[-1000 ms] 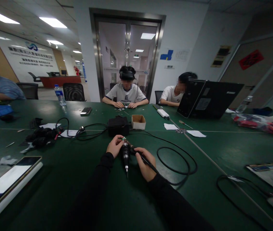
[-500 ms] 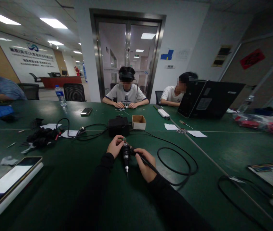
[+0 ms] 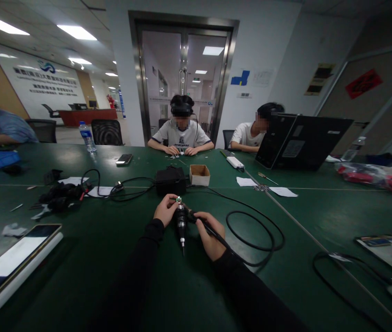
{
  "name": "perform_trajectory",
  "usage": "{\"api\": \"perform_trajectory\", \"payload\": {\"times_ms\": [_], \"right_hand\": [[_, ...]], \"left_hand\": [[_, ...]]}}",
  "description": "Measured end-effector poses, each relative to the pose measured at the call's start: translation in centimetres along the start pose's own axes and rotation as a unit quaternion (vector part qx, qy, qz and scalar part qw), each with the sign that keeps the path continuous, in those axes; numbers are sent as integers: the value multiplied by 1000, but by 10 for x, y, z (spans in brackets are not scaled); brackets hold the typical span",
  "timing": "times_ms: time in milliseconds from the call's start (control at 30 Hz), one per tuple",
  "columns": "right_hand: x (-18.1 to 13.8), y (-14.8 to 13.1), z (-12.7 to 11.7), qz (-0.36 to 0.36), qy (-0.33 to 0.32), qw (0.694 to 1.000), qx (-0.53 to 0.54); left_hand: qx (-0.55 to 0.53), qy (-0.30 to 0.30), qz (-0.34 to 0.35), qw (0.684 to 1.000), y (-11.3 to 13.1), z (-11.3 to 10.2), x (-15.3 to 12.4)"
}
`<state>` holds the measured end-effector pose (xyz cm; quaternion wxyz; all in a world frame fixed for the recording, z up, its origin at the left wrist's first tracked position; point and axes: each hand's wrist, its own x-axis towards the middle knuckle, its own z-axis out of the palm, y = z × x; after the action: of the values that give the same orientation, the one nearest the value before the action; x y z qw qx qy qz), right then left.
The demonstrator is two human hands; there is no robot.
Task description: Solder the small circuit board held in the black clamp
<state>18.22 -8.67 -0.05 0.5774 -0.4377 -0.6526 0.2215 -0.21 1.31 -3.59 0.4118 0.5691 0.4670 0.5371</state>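
A black screwdriver-like tool (image 3: 181, 221) with silver rings lies between my hands, its thin metal bit pointing toward me. At its far end is a small green and white piece (image 3: 179, 200), and my left hand (image 3: 166, 210) is closed on it with thumb and fingertips. My right hand (image 3: 212, 237) is closed around a black pen-like handle (image 3: 207, 224) with a cord. The front of this handle reaches the side of the tool near its far end; whether they touch I cannot tell. From behind my right hand the black cord (image 3: 272, 249) loops across the table.
Behind my hands stand a black box (image 3: 170, 181) and a small open cardboard box (image 3: 199, 175). A phone on a white block (image 3: 18, 267) lies left, beyond it black parts with cables (image 3: 59, 197). Papers (image 3: 283, 191) and a large black laptop (image 3: 301, 143) are right. People sit opposite.
Both hands stay nearly in place. The green and white piece at the tool's far end shows more brightly now, and my right hand has shifted very slightly.
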Motion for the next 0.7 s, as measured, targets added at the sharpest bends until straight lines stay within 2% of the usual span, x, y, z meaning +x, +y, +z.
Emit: {"api": "perform_trajectory", "payload": {"times_ms": [333,700], "right_hand": [[1,-3,-1,5,18,1000,5],[2,-1,0,77,41,996,32]], "left_hand": [[17,-2,2,1000,-4,0,2],[200,-6,-52,978,6,-4,-1]]}}
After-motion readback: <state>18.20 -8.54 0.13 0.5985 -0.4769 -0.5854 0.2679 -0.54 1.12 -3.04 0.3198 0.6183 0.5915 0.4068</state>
